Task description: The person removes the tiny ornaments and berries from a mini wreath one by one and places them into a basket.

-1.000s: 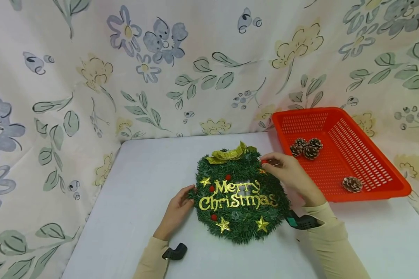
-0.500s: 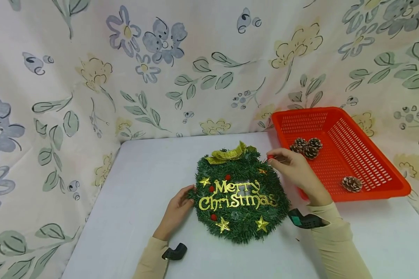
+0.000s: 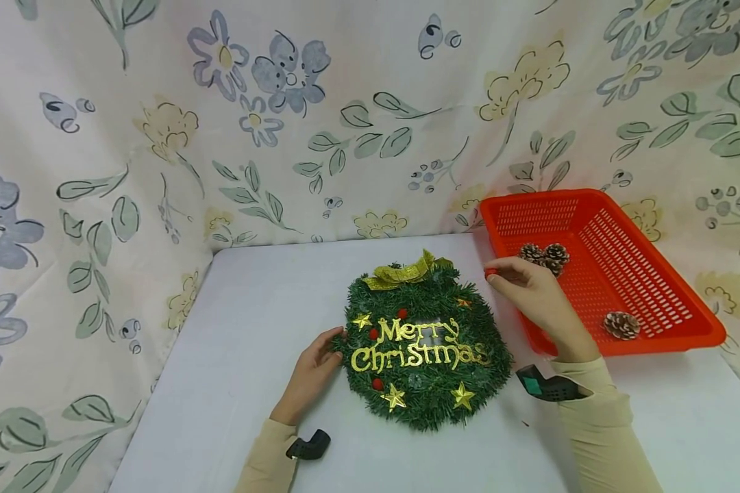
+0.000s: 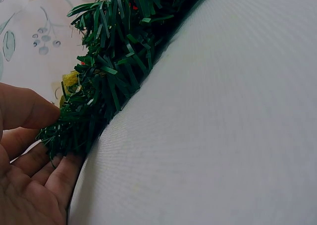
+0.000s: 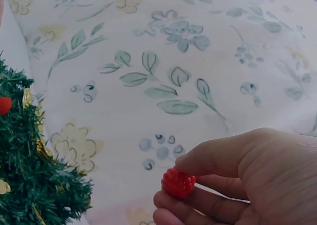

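Observation:
A green tinsel Christmas wreath (image 3: 432,416) lies on the white table, with gold "Merry Christmas" lettering (image 3: 418,356), gold stars, several red berries and a gold bow (image 3: 401,275) at its top. My left hand (image 3: 313,373) grips the wreath's left edge; in the left wrist view the thumb is on the tinsel and the fingers are beneath it. Between thumb and fingers, my right hand (image 3: 545,301) pinches a small red artificial raspberry (image 5: 178,182). That hand is to the right of the wreath's upper side, overlapping the basket's near left wall in the head view.
A red plastic basket (image 3: 706,332) stands at the back right, holding a group of pine cones (image 3: 556,255) and a single pine cone (image 3: 621,326). Floral cloth (image 3: 345,123) hangs behind the table. A tiny brown scrap (image 3: 525,423) lies right of the wreath.
My right hand has moved away from the wreath's upper right, toward the basket, with the raspberry pinched in it. The left hand and the wreath have stayed put.

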{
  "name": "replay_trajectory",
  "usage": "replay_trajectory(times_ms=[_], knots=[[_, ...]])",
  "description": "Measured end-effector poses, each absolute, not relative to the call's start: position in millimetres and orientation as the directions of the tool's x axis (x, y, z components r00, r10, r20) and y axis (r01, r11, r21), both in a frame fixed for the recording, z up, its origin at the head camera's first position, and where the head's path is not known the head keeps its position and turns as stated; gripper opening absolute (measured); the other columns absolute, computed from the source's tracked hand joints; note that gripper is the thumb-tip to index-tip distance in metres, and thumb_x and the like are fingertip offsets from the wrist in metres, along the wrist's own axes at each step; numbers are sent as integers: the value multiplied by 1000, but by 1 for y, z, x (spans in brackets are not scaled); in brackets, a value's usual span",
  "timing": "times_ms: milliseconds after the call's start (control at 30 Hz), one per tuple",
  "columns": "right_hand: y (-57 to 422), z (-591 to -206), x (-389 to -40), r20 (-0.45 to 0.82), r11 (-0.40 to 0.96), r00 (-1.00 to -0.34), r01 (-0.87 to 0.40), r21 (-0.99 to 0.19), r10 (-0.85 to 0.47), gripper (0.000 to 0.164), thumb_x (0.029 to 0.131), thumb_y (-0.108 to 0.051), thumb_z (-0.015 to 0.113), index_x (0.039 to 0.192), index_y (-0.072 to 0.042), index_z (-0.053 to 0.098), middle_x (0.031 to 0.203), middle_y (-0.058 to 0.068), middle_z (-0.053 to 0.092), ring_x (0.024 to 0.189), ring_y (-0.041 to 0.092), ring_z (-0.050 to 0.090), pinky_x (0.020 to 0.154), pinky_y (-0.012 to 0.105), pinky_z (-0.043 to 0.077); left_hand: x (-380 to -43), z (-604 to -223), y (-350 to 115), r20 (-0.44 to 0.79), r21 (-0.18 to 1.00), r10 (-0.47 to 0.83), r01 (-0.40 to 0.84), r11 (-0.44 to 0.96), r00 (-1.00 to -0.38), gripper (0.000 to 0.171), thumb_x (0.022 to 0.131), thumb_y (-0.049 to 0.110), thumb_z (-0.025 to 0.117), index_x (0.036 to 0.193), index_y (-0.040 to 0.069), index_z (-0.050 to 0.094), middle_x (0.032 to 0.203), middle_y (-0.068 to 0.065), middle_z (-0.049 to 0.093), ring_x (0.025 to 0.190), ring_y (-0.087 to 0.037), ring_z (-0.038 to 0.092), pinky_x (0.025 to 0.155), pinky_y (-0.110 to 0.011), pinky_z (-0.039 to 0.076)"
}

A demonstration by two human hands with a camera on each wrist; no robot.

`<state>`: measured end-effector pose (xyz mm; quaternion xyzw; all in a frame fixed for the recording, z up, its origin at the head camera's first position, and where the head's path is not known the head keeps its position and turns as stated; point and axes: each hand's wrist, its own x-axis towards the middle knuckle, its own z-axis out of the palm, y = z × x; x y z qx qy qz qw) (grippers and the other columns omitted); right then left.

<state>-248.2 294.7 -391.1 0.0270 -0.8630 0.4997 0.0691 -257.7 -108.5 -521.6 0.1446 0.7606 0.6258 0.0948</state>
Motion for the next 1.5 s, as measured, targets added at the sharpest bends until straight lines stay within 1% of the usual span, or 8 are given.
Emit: replay_trajectory(times_ms=[300,400,633,867,1033,1267,1433,1500], knots=[[304,-388,-247,160,534,-984,-97,-840,72,32,100,-32,65,125,-12,69,112,-11,69,97,-7,63,79,11,53,-259,-523,-109,20,976,330,89,198,-944,50,102,1,55,150,6,46,148,-20,54,142,-36,47,100,-14,50],[307,-387,-246,159,535,-984,-89,-840,86,32,100,-33,65,125,-13,69,111,-15,68,97,-6,62,77,12,53,-259,-523,-109,16,977,330,86,197,-944,50,102,1,55,150,6,46,148,-20,53,142,-36,47,100,-15,50],[317,-384,-241,134,516,-985,-57,-855,114,38,100,-37,64,130,-14,66,118,-6,67,100,-4,62,80,10,53,-259,-523,-109,24,975,328,94,200,-944,50,101,0,55,150,6,47,147,-20,54,141,-37,48,101,-14,50],[329,-382,-240,144,460,-981,-68,-886,133,37,100,-32,65,130,-10,65,114,-14,67,100,0,66,82,11,54,-258,-519,-107,12,976,315,80,203,-949,51,100,-1,55,150,4,46,147,-21,55,141,-37,49,102,-12,48],[334,-381,-238,146,440,-977,-63,-896,158,36,100,-31,65,129,-10,66,110,-19,68,97,-2,67,83,10,53,-259,-519,-107,11,977,314,77,200,-949,51,100,-1,55,150,5,47,148,-20,54,141,-37,49,102,-12,48],[342,-381,-236,155,391,-974,-79,-917,166,33,99,-25,66,128,-10,67,108,-19,69,97,-3,66,83,9,54,-259,-522,-106,10,973,312,81,216,-950,50,101,0,55,150,6,47,147,-20,55,140,-37,49,100,-12,49],[347,-381,-235,136,374,-975,-61,-925,177,30,100,-23,66,128,-11,67,108,-18,70,96,-5,65,81,8,53,-259,-523,-107,11,973,315,83,216,-949,50,101,1,55,150,6,47,147,-20,55,140,-37,50,100,-12,49],[348,-381,-235,124,368,-974,-47,-928,188,29,100,-24,66,127,-13,67,108,-19,70,97,-4,66,81,8,53,-258,-522,-107,10,973,316,82,214,-949,50,101,1,55,150,6,47,147,-20,55,140,-38,49,100,-12,49]])
